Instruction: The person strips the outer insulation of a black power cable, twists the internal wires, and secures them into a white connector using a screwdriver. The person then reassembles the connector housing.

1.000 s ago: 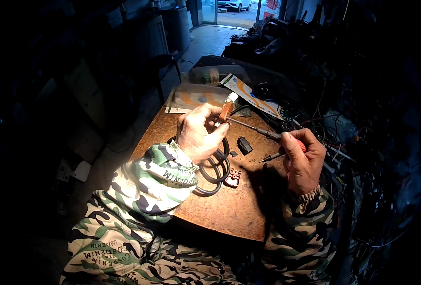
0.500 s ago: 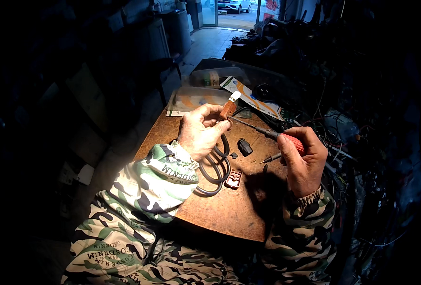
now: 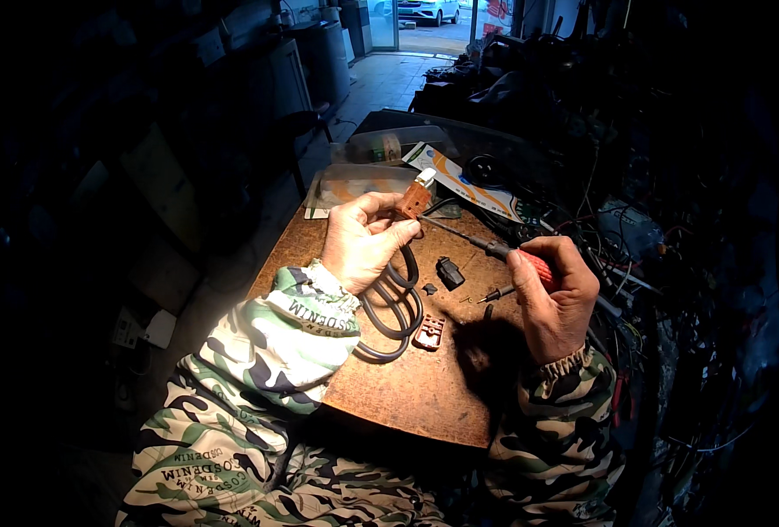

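My left hand is closed around the lower end of a reddish-brown connector block with a whitish metal end. A black cable hangs in loops below that hand onto the table. My right hand grips the red ribbed handle of a screwdriver; its thin shaft points left and its tip meets the block's lower edge, beside my left thumb. Under the hands lie a black plastic housing, a small black piece and a brown slotted shell.
A second pointed tool lies near my right hand on the brown table. Clear plastic trays and a printed card occupy its far end. Tangled wires and boards crowd the right side.
The connector block and both hands have shifted slightly left, and the block is turned a little. The screwdriver's tip remains at its lower edge.
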Tool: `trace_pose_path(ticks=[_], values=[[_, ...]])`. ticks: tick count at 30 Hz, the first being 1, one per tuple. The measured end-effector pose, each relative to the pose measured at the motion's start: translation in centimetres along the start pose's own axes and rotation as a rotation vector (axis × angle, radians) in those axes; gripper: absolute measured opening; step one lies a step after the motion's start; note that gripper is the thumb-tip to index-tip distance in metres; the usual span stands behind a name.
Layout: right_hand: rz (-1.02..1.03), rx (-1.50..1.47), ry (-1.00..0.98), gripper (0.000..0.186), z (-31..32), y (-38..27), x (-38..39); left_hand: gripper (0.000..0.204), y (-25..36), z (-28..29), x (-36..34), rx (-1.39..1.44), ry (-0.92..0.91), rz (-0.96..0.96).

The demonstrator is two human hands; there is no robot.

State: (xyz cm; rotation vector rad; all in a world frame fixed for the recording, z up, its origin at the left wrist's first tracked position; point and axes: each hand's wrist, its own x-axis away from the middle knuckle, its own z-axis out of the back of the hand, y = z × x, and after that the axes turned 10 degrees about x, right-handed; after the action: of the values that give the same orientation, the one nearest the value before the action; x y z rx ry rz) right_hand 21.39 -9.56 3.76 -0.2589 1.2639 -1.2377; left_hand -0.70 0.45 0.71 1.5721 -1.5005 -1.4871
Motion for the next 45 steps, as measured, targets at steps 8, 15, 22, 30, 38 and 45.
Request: trace_pose_path(ticks=[8,15,22,30,38,45], values=[[-0.002,-0.086,-0.067,0.016,-0.1,0.2,0.1,0.032,0.2,-0.4,0.3,-0.160,0.036,-0.058],[-0.218,-0.077,-0.195,0.022,0.7,0.9,0.0,0.031,-0.4,-0.4,0.5,-0.144,0.053,-0.111],[0.029,-0.128,-0.023,0.020,-0.9,1.1,0.1,0.030,-0.2,-0.7,0.7,-0.274,0.069,-0.123],[-0.191,-0.174,-0.100,0.020,-0.4,0.8,0.1,0.028,-0.5,-0.5,0.7,-0.270,0.084,-0.170],[-0.486,-0.379,-0.234,0.023,0.8,0.9,-0.4,0.028,-0.2,-0.7,1.1,-0.460,0.091,-0.252],[-0.308,-0.378,-0.127,0.023,-0.5,1.2,-0.1,0.029,-0.3,-0.2,0.8,-0.422,0.107,-0.232]])
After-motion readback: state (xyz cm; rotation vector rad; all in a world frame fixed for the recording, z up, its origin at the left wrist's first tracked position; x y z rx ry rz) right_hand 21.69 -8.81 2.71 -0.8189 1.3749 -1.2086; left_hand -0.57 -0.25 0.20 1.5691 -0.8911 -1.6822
